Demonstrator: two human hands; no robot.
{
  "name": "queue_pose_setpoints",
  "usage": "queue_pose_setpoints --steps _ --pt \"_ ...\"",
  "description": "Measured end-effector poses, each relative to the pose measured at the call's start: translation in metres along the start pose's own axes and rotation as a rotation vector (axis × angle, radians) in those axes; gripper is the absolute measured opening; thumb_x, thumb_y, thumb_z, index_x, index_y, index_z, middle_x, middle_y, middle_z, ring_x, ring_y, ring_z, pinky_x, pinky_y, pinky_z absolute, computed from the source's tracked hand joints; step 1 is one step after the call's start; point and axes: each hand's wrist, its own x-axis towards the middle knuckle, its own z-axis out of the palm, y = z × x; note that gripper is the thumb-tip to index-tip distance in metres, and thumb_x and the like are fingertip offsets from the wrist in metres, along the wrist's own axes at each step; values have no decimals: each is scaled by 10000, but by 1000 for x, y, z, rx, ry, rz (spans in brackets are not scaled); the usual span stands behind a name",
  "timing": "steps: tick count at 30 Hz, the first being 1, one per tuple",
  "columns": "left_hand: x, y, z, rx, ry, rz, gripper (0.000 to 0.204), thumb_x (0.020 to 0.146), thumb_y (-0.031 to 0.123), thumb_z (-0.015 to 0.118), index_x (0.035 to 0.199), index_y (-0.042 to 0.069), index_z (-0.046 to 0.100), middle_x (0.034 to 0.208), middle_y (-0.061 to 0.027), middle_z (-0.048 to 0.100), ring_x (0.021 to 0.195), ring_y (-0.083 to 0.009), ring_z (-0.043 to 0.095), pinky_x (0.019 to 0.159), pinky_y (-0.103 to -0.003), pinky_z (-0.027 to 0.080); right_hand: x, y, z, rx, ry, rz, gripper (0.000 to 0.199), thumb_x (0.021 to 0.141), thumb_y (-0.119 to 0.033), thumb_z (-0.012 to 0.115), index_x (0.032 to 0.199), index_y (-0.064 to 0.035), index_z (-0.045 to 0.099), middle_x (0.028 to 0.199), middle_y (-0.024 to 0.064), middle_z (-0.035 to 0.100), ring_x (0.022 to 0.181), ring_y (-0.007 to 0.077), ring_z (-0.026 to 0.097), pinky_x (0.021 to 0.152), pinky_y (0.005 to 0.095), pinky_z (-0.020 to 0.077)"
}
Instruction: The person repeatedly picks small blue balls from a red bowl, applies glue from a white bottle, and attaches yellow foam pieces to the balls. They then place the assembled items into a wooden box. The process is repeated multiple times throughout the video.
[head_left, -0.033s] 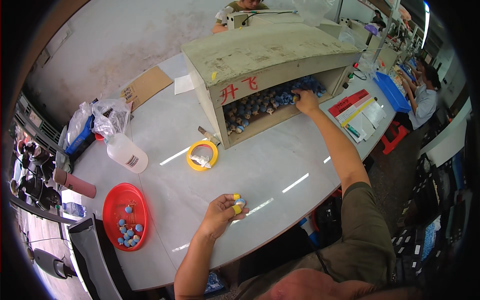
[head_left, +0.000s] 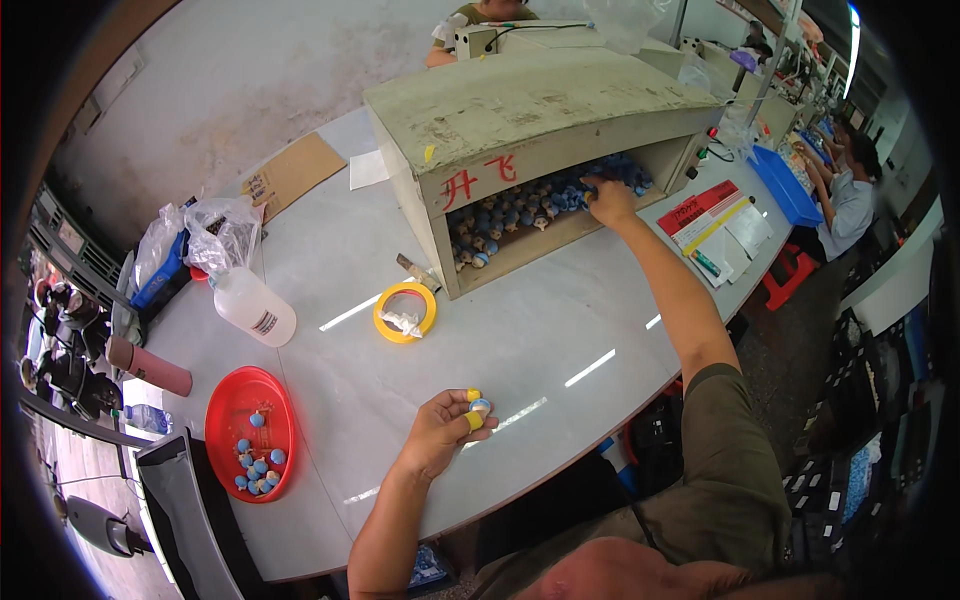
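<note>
Above the table near its front edge, my left hand (head_left: 447, 428) pinches a small blue-and-white doll head (head_left: 480, 406) between thumb and finger. Yellow tape wraps both of those fingertips. My right hand (head_left: 608, 203) reaches into the open front of a beige metal box (head_left: 540, 100), its bent fingers at the right part of a pile of small blue-haired doll heads (head_left: 510, 212). A yellow wrap shows on this hand too. What these fingers pinch, if anything, is too small to make out.
A red bowl (head_left: 213, 420) with several doll heads stands at left. A white plastic bottle (head_left: 255, 307), a pink flask (head_left: 148, 366) and a yellow tape roll (head_left: 380, 325) stand on the table (head_left: 400, 380). Papers (head_left: 720, 235) and a blue tray (head_left: 783, 187) lie right of the box. Other people sit beyond.
</note>
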Motion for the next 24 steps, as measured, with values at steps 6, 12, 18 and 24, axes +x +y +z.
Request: queue_pose_setpoints --steps 6,12,18,24 --pt "0 1 0 -3 -7 -24 357 936 -8 673 1270 -32 549 1206 -172 675 1055 -275 720 901 -356 613 37 -33 16 -327 -51 -167 392 901 -229 638 1288 -239 704 1391 149 620 1272 336 596 1062 466 489" --pt "1 -5 0 -16 -35 -13 338 949 -12 669 1265 -29 549 1201 -165 676 1033 -271 730 855 -331 636 31 6 -7 -177 -81 32 400 883 -198 641 1272 -242 723 1414 131 614 1281 343 590 1053 448 495" --pt "0 -1 0 21 2 -4 351 939 -25 654 1272 -34 545 1199 -164 677 1043 -264 724 875 -325 619 -5 3 -5 88 80 97 375 824 -84 666 1182 -151 756 1347 180 621 1215 379 609 1024 415 510" --pt "0 3 4 15 13 10 310 949 1 649 1243 -13 553 1191 -151 684 1047 -246 720 874 -309 613 -39 9 5 226 283 -154 312 791 61 631 1065 -42 739 1134 192 653 995 378 662 870 444 542"
